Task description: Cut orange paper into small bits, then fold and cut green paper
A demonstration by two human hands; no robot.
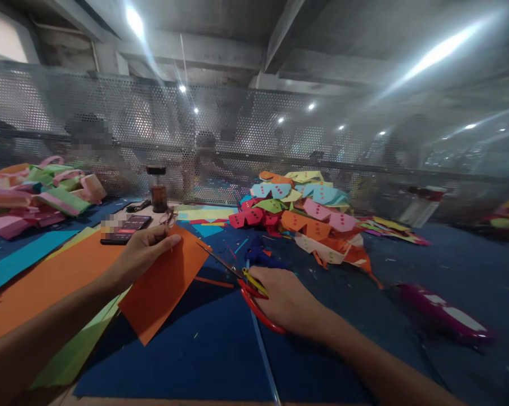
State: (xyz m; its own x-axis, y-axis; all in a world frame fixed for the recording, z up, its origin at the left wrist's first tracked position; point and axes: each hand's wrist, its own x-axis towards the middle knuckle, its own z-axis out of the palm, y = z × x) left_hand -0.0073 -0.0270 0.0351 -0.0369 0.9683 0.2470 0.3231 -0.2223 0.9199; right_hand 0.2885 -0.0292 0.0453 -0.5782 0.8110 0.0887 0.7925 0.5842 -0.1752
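Between thumb and fingers, my left hand (150,245) pinches the upper part of an orange sheet of paper (163,287), which is tilted above the blue table surface (186,361). My right hand (286,296) grips scissors with red and yellow handles (254,296). Their blades point up and left, and the tips lie close by the right edge of the sheet. Whether the tips touch the paper I cannot tell. A narrow orange strip (214,282) lies beneath the blades. Beyond my right hand is a dark blue object (262,254) whose kind is unclear.
Folded colourful paper shapes (309,217) are piled at the back, with more folded paper (38,194) at far left. A phone (125,229), a lidded jar (158,189) and a purple case (444,313) lie around. Larger orange sheets (68,276) spread leftward. A perforated metal screen (220,113) stands behind.
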